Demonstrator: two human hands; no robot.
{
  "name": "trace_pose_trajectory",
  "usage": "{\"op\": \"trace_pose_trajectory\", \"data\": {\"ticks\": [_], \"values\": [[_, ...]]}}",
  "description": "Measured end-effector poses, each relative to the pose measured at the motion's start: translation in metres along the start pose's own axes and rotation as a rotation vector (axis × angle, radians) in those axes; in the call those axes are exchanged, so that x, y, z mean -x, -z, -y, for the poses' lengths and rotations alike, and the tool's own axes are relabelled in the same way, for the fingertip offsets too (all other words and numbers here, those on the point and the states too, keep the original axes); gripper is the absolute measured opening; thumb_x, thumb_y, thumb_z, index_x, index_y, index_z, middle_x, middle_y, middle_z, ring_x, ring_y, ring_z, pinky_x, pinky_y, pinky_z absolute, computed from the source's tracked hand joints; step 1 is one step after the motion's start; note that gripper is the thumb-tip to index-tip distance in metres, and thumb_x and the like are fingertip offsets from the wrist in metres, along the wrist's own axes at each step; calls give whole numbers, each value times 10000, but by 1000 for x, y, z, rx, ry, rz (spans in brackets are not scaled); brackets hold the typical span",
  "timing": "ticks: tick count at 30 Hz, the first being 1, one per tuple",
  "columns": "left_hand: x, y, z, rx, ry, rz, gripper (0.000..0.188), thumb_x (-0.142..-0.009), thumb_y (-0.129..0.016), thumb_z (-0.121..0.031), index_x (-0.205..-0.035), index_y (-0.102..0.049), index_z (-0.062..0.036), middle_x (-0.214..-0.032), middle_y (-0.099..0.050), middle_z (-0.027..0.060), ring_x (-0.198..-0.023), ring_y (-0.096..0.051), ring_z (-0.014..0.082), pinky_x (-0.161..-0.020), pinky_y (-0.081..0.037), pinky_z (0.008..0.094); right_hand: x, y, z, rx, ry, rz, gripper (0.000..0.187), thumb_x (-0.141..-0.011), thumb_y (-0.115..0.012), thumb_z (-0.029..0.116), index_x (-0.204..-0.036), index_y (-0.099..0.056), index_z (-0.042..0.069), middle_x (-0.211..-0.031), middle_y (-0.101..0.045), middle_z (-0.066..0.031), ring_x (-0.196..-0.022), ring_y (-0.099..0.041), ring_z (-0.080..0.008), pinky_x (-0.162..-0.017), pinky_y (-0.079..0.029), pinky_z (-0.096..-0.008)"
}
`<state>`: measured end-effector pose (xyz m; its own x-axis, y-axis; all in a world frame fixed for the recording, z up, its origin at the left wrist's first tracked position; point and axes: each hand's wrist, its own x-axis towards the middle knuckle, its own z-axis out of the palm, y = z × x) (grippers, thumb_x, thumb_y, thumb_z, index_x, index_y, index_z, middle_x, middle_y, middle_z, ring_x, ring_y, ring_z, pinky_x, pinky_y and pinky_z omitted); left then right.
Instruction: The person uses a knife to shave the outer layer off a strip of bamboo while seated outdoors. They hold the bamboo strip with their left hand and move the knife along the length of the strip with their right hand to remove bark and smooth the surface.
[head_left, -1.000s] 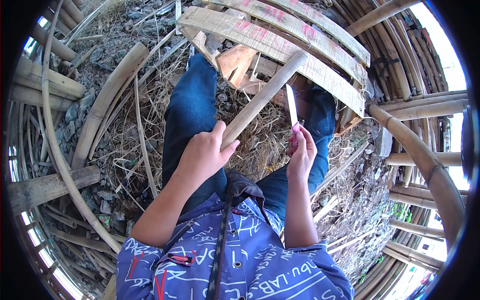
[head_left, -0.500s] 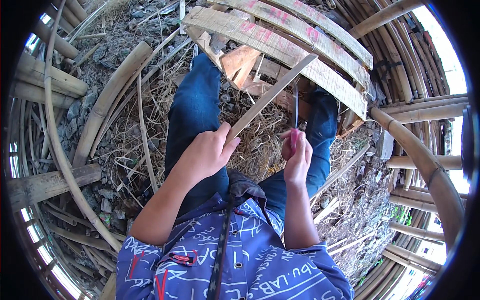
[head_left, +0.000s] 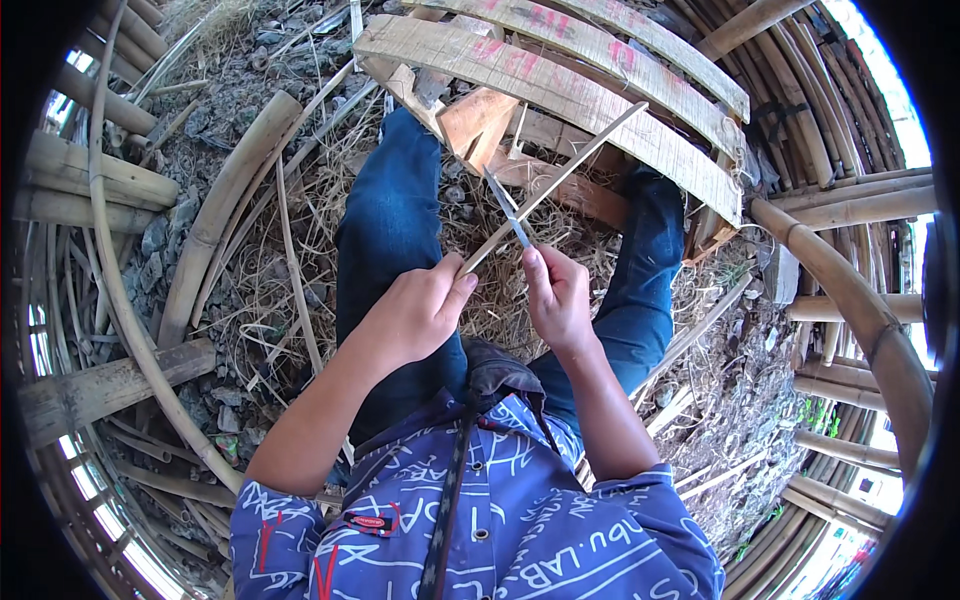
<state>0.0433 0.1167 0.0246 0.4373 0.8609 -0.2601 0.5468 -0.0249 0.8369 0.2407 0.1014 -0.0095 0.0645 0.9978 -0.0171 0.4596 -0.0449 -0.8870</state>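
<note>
My left hand is closed round the near end of a bamboo strip, which slants away to the upper right. The strip's far end lies over the front board of a slatted wooden crate. In my right hand is a knife, its handle mostly hidden by my fingers. The blade points up and to the left and crosses the strip a little beyond my left hand. Whether the blade's edge presses on the strip, I cannot tell.
Dry shavings and stones cover the ground around my legs. Thick bamboo poles lie at the left, beside a long bent cane. More bamboo stands and lies along the right. The crate stands just beyond my knees.
My right hand has moved left and swung the knife from upright to slanting across the strip. The strip now shows its narrow edge, turned in my left hand.
</note>
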Motion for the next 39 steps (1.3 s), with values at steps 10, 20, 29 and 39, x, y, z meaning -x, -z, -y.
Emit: {"op": "trace_pose_trajectory", "data": {"ticks": [10, 20, 29, 39], "values": [[-9, 0, 6, 22, 60, 59, 415, -1025, -405, -284, -826, -558, 46, -670, -570, 186, -627, -562, 289, -664, -449, 394, 1, -4, 0, 32, -115, 41, 480, -961, -554, 358, -665, -582, -19, -504, -488, -169, -438, -473, -313, -481, -390, -407], [-11, -5, 6, -64, 44, -44, 422, -1023, -419, -290, -809, -552, 48, -576, -504, 195, -521, -498, 350, -543, -403, 423, -4, 6, 5, 246, -107, 35, 495, -933, -566, 442, -705, -641, 9, -571, -567, -209, -579, -590, -416, -560, -467, -468], [-10, -3, 3, -61, 25, -31, 428, -1029, -412, -286, -797, -541, 50, -554, -476, 160, -496, -465, 277, -534, -403, 401, -45, 46, -26, 281, -187, -194, 565, -955, -497, 497, -756, -648, -10, -621, -578, -230, -639, -595, -432, -617, -465, -470], [-12, -6, 3, -105, 37, -41, 386, -1019, -429, -264, -832, -560, 47, -567, -487, 167, -503, -479, 288, -539, -401, 398, -23, 16, 16, 214, -96, 7, 494, -933, -567, 431, -723, -671, -4, -645, -591, -252, -658, -621, -433, -621, -487, -484]]}}
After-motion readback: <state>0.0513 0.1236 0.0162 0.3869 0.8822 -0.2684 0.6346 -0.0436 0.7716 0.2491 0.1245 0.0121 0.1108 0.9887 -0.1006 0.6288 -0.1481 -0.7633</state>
